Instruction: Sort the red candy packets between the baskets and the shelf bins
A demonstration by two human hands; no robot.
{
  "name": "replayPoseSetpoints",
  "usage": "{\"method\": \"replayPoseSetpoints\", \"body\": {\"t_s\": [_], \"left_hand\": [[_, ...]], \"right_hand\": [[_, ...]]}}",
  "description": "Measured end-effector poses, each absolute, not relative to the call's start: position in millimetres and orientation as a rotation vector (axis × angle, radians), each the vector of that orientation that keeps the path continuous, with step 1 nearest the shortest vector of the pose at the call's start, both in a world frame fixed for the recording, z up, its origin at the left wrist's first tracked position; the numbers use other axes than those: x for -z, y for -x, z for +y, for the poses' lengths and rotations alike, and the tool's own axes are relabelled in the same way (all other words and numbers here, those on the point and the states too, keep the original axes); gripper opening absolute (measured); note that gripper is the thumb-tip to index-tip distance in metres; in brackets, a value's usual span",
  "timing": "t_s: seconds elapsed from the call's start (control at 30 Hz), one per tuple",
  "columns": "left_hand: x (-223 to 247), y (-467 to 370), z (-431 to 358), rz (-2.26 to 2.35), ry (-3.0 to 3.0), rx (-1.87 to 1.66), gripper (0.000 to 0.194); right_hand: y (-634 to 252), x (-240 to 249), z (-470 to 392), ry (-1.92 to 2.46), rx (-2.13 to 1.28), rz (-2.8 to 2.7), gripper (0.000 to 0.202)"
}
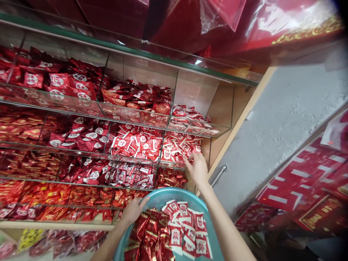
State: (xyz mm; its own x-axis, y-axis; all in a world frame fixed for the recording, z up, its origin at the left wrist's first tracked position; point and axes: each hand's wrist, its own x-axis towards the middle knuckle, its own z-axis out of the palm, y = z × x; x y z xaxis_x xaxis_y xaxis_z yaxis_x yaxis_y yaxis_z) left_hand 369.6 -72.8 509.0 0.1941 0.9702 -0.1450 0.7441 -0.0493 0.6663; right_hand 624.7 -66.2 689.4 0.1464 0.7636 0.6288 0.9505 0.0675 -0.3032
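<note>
My left hand (133, 211) is closed on the upper left rim of a round teal basket (170, 193). Red-and-gold wrapped packets (149, 235) fill the basket's left side, and red-and-white packets (187, 226) lie on its right. Above the basket, my right hand (198, 168) reaches to the front of a shelf compartment of red-and-white packets (179, 145). Its thumb is apart from the curled fingers, whose tips are against the packets; whether they hold one is unclear.
Glass-fronted shelves (136, 159) with divided compartments of red packets extend left. A thick glass shelf (130, 50) with large red packages crosses above. To the right are a wooden side panel (244, 105), a grey wall (282, 119) and hanging red goods (296, 174).
</note>
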Motion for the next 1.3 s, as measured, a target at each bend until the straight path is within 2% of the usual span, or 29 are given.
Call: {"method": "replayPoseSetpoints", "body": {"t_s": [0.23,0.4,0.57,0.67,0.8,0.97,1.3], "left_hand": [[-506,-367,-71,1.629,-1.881,-0.499,0.056],[-509,-368,-72,1.602,-1.897,-0.503,0.059],[-508,-369,-71,1.616,-1.917,-0.525,0.058],[-508,-369,-71,1.617,-1.912,-0.511,0.058],[-508,-369,-70,1.586,-1.907,-0.511,0.059],[-507,-368,-69,1.602,-1.933,-0.492,0.060],[-511,-368,-69,1.610,-1.926,-0.487,0.058]], "right_hand": [[-622,-690,-42,1.844,0.242,-1.673,0.014],[-635,-695,-50,1.574,0.199,-1.485,0.020],[-644,-697,-85,1.269,-0.124,-1.268,0.026],[-645,-675,-115,1.231,-0.334,-1.176,0.028],[-653,-622,-144,1.332,-0.550,-1.128,0.027],[-665,-569,-151,1.526,-0.548,-1.235,0.031],[-668,-561,-154,1.825,-0.475,-1.454,0.034]]}}
